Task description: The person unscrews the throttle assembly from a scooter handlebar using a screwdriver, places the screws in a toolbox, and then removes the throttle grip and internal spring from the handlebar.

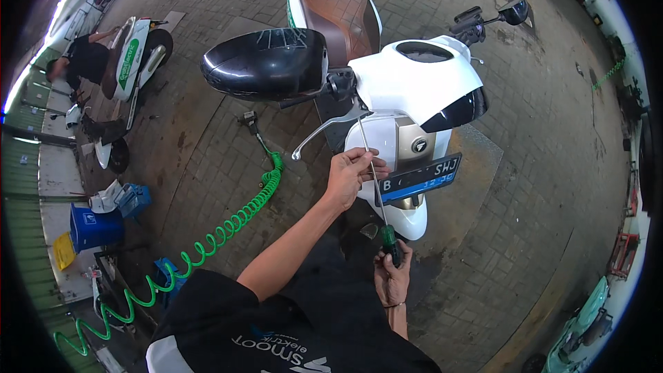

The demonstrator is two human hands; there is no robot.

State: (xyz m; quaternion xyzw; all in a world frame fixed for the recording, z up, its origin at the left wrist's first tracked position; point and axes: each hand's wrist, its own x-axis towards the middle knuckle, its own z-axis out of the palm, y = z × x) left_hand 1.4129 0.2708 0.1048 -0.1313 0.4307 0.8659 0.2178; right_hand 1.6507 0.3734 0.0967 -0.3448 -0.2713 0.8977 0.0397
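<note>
A long screwdriver (390, 240) with a dark green handle points away from me at the front of a white scooter (387, 79). My right hand (392, 275) grips its handle. My left hand (353, 173) steadies the thin shaft between thumb and fingers. The tip is up by the underside of the handlebar, close to the brake lever (328, 126); whether it sits in a screw is too small to tell. Below the white headlight cowl are a gold and white front panel and a black and blue number plate (421, 179), just right of the shaft.
A black mirror (266, 65) juts out at the left, another mirror (513, 12) at the right. A coiled green air hose (242, 217) runs over the paved floor. Far left, a person (86, 62) is beside another scooter (135, 59); nearer stands a blue bin (95, 228).
</note>
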